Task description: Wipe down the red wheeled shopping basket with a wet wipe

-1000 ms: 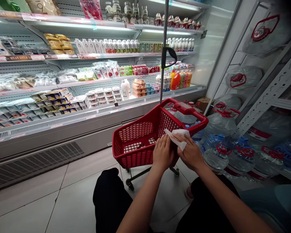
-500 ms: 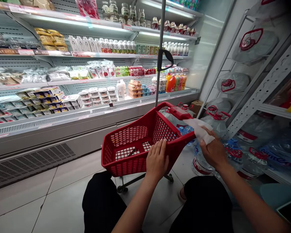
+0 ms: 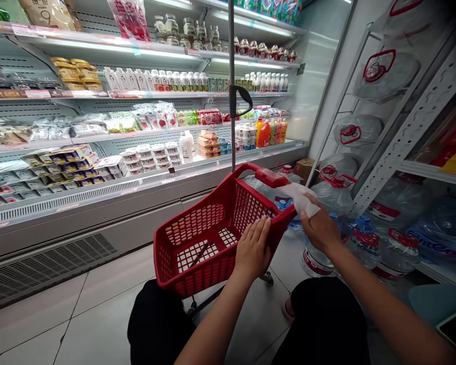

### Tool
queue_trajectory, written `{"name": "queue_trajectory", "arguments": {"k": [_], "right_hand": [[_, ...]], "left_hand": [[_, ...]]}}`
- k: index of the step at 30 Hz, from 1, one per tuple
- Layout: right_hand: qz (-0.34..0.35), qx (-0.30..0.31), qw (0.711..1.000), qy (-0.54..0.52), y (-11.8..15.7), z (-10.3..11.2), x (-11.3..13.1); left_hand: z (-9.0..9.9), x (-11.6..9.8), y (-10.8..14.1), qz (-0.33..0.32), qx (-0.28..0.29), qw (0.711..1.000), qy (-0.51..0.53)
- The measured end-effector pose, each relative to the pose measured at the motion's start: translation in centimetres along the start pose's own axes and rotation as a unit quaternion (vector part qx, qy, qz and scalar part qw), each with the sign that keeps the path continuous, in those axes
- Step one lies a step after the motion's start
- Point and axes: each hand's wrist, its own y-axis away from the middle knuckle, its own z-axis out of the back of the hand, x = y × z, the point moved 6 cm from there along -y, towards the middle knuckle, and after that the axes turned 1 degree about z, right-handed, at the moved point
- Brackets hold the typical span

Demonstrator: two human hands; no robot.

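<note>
A red plastic shopping cart (image 3: 197,276) with lattice walls stands in front of my knees, tilted in view. My left hand (image 3: 253,248) lies over its near side, fingers bent over the top rim and holding it; the thumb is mostly hidden. My right hand (image 3: 318,223) is closed on a white cloth or tissue (image 3: 302,198), pressed against the right end of the cart's handle frame. Part of the cloth trails along the frame. A dark pole (image 3: 232,61) with a black loop grip (image 3: 242,101) rises behind the handle.
A lit refrigerated display (image 3: 137,175) with yogurt, bottles and packs runs behind the cart. Large water bottles (image 3: 317,258) stand close on the right, beside a white metal shelf rack (image 3: 387,157). Pale floor tiles (image 3: 99,309) lie to the left.
The cart has turned and tipped slightly toward me. My left hand has stayed on its rim, and my right hand with the white cloth has shifted a little left in view.
</note>
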Motion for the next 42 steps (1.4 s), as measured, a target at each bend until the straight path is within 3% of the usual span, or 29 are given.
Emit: {"name": "queue_trajectory", "arguments": {"k": [3, 5, 8, 12, 14, 16, 20, 22, 25, 29, 32, 34, 39, 42], "right_hand": [[0.085, 0.049, 0.995, -0.008, 1.3, -1.6, 4.8], [0.126, 0.078, 0.989, -0.011, 1.7, -2.3, 6.4], [0.132, 0.076, 0.988, 0.01, 0.5, -2.6, 4.8], [0.06, 0.036, 0.997, 0.042, -2.2, -2.7, 0.5], [0.045, 0.028, 0.998, 0.036, -2.5, -3.4, 0.7], [0.062, 0.036, 0.997, 0.016, -1.7, -4.5, 3.0], [0.166, 0.105, 0.98, -0.025, 1.2, -6.9, 9.3], [0.198, 0.127, 0.972, -0.029, 2.0, -7.3, 9.9], [0.186, 0.115, 0.976, -0.005, 1.3, -6.6, 6.6], [0.097, 0.056, 0.993, 0.033, -0.9, -5.3, 0.4], [0.052, 0.038, 0.997, 0.036, -1.6, -5.6, -0.4], [0.05, 0.044, 0.997, 0.028, -1.2, -6.8, 1.9], [0.14, 0.112, 0.983, -0.027, 2.0, -10.9, 12.1], [0.203, 0.144, 0.967, -0.05, 3.1, -11.8, 14.4]], "left_hand": [[-0.4, 0.2, -0.7, -0.001, -0.002, 1.0, 0.0], [-0.6, 0.5, -1.2, -0.002, 0.0, 1.0, -0.002], [-0.7, 1.5, -1.1, 0.0, 0.009, 1.0, -0.026], [-0.2, 3.7, 1.3, 0.017, 0.018, 0.997, -0.079], [0.1, 4.4, 2.6, 0.026, 0.017, 0.995, -0.097], [0.1, 4.8, 3.4, 0.032, 0.016, 0.994, -0.107], [-0.2, 4.8, 3.3, 0.031, 0.017, 0.994, -0.104], [-0.1, 4.9, 3.2, 0.027, 0.02, 0.994, -0.102], [0.5, 5.5, 3.6, 0.024, 0.025, 0.994, -0.101], [1.8, 7.7, 5.6, 0.053, 0.031, 0.993, -0.106], [2.7, 9.9, 7.3, 0.094, 0.039, 0.988, -0.115], [3.0, 10.7, 8.0, 0.109, 0.045, 0.986, -0.12], [2.6, 10.7, 7.8, 0.116, 0.048, 0.986, -0.113], [2.7, 11.1, 8.1, 0.118, 0.052, 0.986, -0.102]]}}
